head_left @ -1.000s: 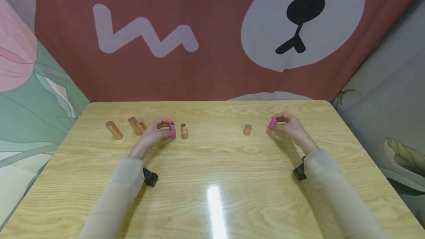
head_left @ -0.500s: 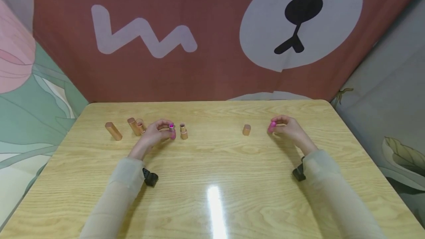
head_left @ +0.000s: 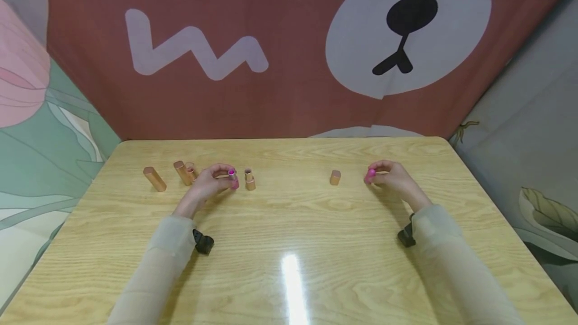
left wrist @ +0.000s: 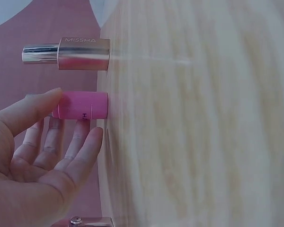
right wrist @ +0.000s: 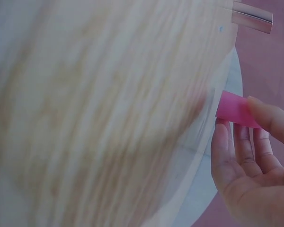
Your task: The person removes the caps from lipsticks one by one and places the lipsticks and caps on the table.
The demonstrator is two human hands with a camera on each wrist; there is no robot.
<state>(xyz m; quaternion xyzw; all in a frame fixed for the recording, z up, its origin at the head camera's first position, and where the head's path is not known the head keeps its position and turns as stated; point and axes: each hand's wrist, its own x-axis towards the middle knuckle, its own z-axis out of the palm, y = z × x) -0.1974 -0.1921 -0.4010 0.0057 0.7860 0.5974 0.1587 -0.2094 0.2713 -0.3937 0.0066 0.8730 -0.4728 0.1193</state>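
Observation:
My left hand (head_left: 209,183) pinches a pink lipstick tube (left wrist: 83,105) between thumb and fingers. Its cap is off, and the base stands upright at the tabletop. Just right of it stands an uncapped rose-gold lipstick (head_left: 250,182) marked MISSHA, apart from the fingers. Far to the right, my right hand (head_left: 393,175) holds a pink lipstick cap (right wrist: 236,109) between thumb and fingertips, low by the table. Left of that hand, a rose-gold cap (head_left: 335,177) stands on the wood.
Behind the left hand are a shiny rose-gold tube (head_left: 191,171), partly hidden, and a taller rose-gold lipstick (head_left: 182,172). Another rose-gold lipstick (head_left: 155,179) stands farther left. The wooden table (head_left: 289,224) ends at a brown cloth backdrop (head_left: 289,109).
The right hand has sunk slightly toward the table with the pink cap. The left hand and its pink lipstick have hardly moved.

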